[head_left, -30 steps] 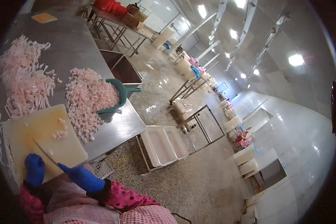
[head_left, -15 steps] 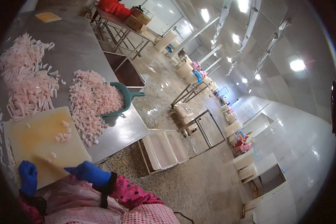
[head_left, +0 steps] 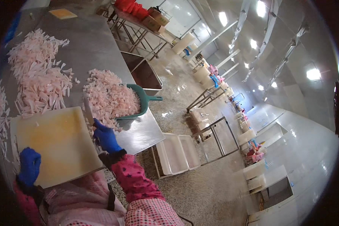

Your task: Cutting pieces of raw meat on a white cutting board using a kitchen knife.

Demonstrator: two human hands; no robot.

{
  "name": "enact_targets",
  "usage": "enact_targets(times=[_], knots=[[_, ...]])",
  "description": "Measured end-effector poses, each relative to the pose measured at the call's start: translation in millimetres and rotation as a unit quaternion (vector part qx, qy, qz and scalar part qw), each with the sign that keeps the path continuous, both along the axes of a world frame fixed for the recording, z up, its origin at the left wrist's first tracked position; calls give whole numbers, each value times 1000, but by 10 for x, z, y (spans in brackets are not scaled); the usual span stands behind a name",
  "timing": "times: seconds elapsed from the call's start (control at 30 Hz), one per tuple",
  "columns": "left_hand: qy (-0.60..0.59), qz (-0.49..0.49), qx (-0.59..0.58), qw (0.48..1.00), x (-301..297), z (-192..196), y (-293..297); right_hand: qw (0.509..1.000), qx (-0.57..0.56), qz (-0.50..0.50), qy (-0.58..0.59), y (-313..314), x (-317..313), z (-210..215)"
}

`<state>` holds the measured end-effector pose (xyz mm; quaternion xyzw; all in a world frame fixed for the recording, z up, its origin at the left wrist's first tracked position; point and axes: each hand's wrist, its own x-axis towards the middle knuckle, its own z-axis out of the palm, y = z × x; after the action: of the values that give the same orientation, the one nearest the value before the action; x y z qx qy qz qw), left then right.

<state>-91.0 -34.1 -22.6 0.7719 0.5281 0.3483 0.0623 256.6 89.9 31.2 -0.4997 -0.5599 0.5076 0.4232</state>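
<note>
Here, two gloved hands, one knife.

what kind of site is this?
Likely a food-processing plant, perhaps for fish or meat. Heaps of pale cut pieces lie on a long steel table beside a cutting board, and white tubs stand on the wet floor.

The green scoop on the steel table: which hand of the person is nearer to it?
Right. The right hand is at the cutting board's right edge, just below-left of the green scoop. The left hand rests on the board's near-left corner, farther away.
</note>
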Motion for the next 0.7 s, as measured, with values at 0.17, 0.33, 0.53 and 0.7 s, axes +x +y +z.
enact_targets(times=[0.17, 0.33, 0.53, 0.7], knots=[[27, -12, -6, 1000, -38, 205, 630, 973, -173, 80, 130, -631, -321, 1], [63, -44, 44, 996, 208, 261, 1282, 955, -185, 32, 231, -898, -460, -163], [78, -5, -121, 990, 10, -150, 1567, 959, -187, 74, 202, -848, -442, -193], [93, 44, 103, 989, -126, -288, 1532, 962, -175, 63, 199, -861, -448, -230]])
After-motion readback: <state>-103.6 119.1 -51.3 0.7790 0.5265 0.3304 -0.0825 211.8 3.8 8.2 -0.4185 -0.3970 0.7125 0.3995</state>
